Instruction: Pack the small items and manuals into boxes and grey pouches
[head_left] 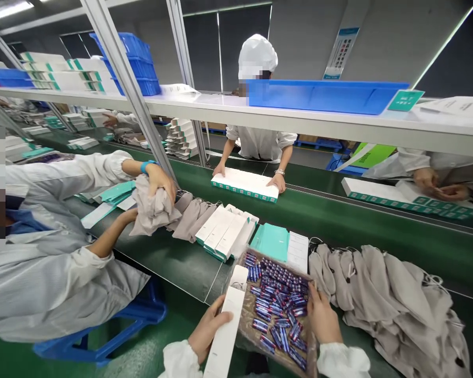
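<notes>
Beside the battery tray (278, 264), cloth bags (386, 299) lie heaped.

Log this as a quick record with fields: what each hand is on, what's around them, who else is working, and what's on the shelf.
Left hand: holds a long white carton
Right hand: on the rim of a cardboard tray
Tray contents: blue-wrapped cylinders, possibly batteries
Nearby: beige cloth pouches, white cartons and teal sleeves on a green conveyor belt
Co-workers: one at left handling a beige pouch; one opposite pressing a white carton
Shelf: blue plastic crate
</notes>
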`<act>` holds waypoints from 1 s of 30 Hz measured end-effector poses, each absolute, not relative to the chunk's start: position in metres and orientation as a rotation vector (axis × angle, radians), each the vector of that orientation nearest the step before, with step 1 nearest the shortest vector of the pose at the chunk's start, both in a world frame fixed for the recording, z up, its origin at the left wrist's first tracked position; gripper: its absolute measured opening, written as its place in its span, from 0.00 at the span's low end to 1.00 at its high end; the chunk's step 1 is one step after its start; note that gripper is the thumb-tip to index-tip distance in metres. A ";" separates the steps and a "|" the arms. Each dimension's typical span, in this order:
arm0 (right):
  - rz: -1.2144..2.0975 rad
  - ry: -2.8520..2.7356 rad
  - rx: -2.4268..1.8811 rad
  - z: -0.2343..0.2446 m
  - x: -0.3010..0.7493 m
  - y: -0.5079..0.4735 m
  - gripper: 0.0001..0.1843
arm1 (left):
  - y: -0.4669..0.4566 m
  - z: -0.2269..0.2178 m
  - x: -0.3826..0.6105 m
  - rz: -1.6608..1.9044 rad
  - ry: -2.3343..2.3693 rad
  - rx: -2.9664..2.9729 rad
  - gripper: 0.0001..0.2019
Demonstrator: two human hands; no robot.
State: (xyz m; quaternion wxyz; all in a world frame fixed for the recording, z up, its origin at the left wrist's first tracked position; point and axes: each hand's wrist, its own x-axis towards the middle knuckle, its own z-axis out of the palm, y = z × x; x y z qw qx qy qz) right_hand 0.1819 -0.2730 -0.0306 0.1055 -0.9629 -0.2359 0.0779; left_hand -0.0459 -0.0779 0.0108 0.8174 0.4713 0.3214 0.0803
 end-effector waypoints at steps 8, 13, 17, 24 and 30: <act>0.153 -0.799 -2.755 -0.034 0.188 -0.279 0.28 | -0.053 0.018 -0.074 0.116 0.647 1.093 0.38; 0.198 -0.857 -2.773 -0.036 0.194 -0.281 0.28 | -0.047 0.038 -0.075 0.188 0.431 1.283 0.35; 0.377 -0.995 -2.842 -0.013 0.205 -0.284 0.26 | -0.061 0.058 -0.064 0.277 0.312 1.350 0.33; 0.313 -1.470 -2.474 0.036 0.208 -0.255 0.21 | -0.095 0.099 -0.033 0.416 0.312 1.455 0.30; 0.198 -1.520 -2.625 0.000 0.186 -0.219 0.31 | -0.099 0.094 -0.004 0.397 0.372 1.716 0.24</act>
